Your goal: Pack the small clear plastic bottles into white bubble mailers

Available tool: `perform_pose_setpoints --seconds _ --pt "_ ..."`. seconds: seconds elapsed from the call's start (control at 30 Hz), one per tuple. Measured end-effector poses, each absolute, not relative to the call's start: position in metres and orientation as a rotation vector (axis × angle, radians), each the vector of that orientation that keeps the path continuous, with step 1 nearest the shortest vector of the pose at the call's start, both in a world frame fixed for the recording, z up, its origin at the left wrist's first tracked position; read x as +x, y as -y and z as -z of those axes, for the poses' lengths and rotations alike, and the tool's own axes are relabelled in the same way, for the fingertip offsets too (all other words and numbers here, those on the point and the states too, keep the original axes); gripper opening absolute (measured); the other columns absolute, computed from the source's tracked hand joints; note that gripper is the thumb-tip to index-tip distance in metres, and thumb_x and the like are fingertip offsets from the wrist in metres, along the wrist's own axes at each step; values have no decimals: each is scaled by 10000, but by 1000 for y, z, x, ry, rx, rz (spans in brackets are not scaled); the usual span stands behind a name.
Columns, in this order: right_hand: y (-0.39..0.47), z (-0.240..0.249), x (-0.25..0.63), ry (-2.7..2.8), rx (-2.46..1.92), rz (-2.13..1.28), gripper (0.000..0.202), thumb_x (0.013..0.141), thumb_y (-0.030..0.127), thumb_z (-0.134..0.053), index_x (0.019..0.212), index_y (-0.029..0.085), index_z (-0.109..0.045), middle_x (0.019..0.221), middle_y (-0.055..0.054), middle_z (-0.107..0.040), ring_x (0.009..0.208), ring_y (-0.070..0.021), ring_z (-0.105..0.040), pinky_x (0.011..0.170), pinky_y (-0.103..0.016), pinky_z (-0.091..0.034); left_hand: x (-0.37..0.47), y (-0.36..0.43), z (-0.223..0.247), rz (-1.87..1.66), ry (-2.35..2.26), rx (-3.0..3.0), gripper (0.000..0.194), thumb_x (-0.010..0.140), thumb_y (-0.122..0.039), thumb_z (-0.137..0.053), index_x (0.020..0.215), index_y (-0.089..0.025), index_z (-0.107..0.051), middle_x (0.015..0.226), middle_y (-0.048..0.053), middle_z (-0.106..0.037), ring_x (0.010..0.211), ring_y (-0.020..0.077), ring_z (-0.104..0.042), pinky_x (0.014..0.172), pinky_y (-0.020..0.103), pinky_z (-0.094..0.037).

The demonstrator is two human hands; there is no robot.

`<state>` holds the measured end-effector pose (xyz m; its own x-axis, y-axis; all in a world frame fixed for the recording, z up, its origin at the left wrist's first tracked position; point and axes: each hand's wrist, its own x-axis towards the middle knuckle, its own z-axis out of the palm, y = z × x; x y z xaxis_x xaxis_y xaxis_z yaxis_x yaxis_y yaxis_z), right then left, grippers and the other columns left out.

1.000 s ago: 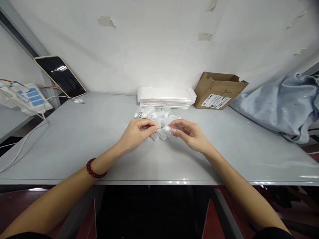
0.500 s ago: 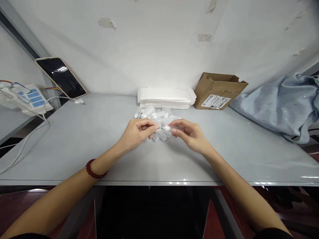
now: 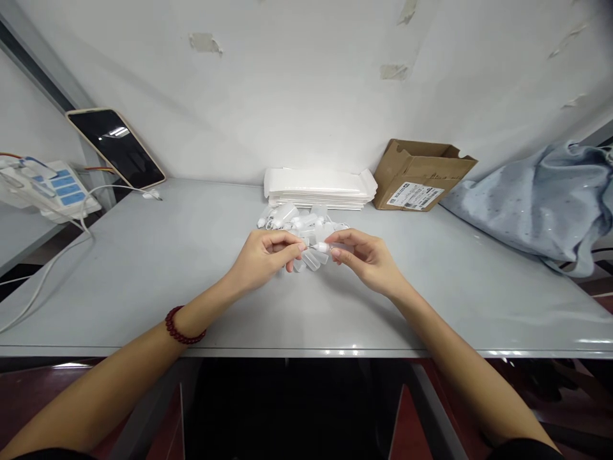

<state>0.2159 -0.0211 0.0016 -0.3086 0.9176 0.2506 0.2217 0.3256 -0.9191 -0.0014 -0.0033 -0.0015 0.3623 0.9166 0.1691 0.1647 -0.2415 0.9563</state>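
My right hand (image 3: pixel 366 259) pinches a small translucent plastic bottle with a white cone-shaped cap (image 3: pixel 322 247), which points left. A thin, needle-like tip runs from the cap toward my left hand (image 3: pixel 268 255). The left thumb and forefinger are pressed together at the far end of that tip; whatever lies between them is too small to make out. Both hands are just above the near side of a loose pile of similar clear bottles (image 3: pixel 311 259), some with white caps and thin tips. The fingers hide part of the pile.
Behind the pile lies a stack of flat white boxes (image 3: pixel 318 182). An open cardboard box (image 3: pixel 416 176) stands to its right, beside a light blue cloth bag (image 3: pixel 536 204). A phone (image 3: pixel 117 147) leans at the left, near a white cable (image 3: pixel 52 265) and a power strip (image 3: pixel 67 185).
Almost nothing differs. Both hands keep the same hold, with only a very slight shift of the fingers around the cap and tip.
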Motion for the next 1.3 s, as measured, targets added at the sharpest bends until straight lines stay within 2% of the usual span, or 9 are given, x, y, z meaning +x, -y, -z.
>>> perform_pose_setpoints --seconds 0.2,0.63,0.87,0.97,1.3 --pt "21 -1 217 1780 -1035 -986 173 854 323 -644 948 180 -665 868 -43 -670 716 -138 -592 651 -300 -492 0 4 3 -974 -977 1664 159 817 -272 -647 732 -152 -707 597 9 -632 513 97 -552 512 219 -456" --pt "21 1 218 1825 -1041 -925 199 861 349 -632 968 186 -673 907 -52 -689 781 -164 -628 678 -314 -504 3 5 4 -988 -958 1681 143 824 -232 -628 733 -149 -700 617 0 -640 514 86 -554 505 210 -462" --pt "19 -3 220 1760 -1022 -962 178 842 330 -658 951 189 -670 899 -42 -695 761 -156 -639 696 -319 -531 2 3 8 -1101 -967 1816 130 792 -229 -672 881 -145 -715 761 27 -701 564 101 -609 552 224 -522" --pt "19 -4 220 1766 -1021 -975 160 841 309 -659 942 186 -668 891 -41 -696 747 -149 -635 688 -312 -528 3 3 12 -1202 -972 1982 111 799 -210 -670 880 -146 -712 776 37 -708 608 111 -621 561 220 -517" --pt "20 -2 220 1819 -1039 -980 154 857 298 -629 949 179 -665 904 -48 -689 760 -147 -623 677 -302 -510 4 4 16 -1384 -767 2432 96 860 -111 -582 812 -142 -660 660 9 -618 554 89 -506 515 211 -423"
